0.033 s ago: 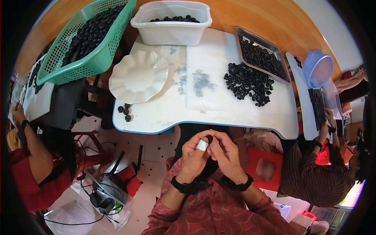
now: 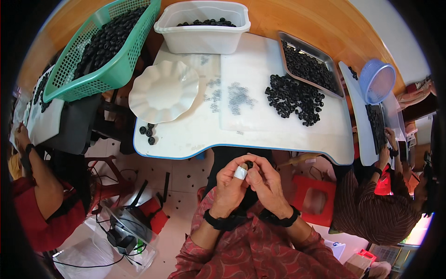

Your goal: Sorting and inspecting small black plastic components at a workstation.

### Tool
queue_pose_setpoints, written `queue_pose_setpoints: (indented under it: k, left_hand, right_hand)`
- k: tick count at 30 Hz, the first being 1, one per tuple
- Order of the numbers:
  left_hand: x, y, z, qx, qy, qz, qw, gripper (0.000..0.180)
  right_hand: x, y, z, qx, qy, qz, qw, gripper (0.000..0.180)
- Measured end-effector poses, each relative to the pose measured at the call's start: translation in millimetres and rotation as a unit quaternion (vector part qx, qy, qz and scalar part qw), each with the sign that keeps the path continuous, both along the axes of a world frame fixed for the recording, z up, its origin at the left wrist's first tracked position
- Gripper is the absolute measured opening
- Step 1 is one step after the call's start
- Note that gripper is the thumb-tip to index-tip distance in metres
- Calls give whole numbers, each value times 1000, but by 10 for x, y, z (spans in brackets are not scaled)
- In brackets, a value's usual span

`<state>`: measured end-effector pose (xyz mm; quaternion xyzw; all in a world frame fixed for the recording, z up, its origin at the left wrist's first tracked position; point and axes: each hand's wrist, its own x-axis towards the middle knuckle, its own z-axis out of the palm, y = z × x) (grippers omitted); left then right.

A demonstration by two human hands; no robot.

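Observation:
Just in front of the table edge, my left hand and my right hand meet with their fingertips together. Between them is a small round black part, mostly covered by the fingers. White tape wraps one digit of the left hand. Beyond the hands, on the white table, a loose pile of small black ring-shaped parts lies to the right. It spreads in front of a metal tray holding more of them. Several larger black parts sit near the left corner.
A white scalloped plate stands at the table's left. Behind it are a white tub and a green basket, both holding black parts. People work on both sides, near a blue basket at right. A red stool stands below.

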<state>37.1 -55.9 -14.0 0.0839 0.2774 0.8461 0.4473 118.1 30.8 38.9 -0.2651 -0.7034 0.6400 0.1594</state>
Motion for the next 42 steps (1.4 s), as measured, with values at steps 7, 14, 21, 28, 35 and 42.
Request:
queue_pose_setpoints:
  k: [7,14,21,28,35,42]
  left_hand:
    - [73,37,27,-6,4,18,1000,29]
    - [-12,1,-21,-6,-11,34,999,27]
    - [-56,0,-83,-14,4,41,999,26]
    - [-188,-60,-37,-13,-15,74,997,30]
    - [-256,-99,-104,40,-97,45,993,34]
    - [-290,-99,-80,90,-132,20,987,36]
  right_hand:
    - [-70,-36,-64,21,-37,-28,999,45]
    - [-117,-44,-113,16,-4,-29,999,42]
    - [-201,112,-5,115,46,-23,992,16]
    - [-431,287,17,347,71,-19,935,14]
    - [-414,303,-78,338,51,-25,940,16]
    - [-592,452,-181,401,60,-35,914,16]
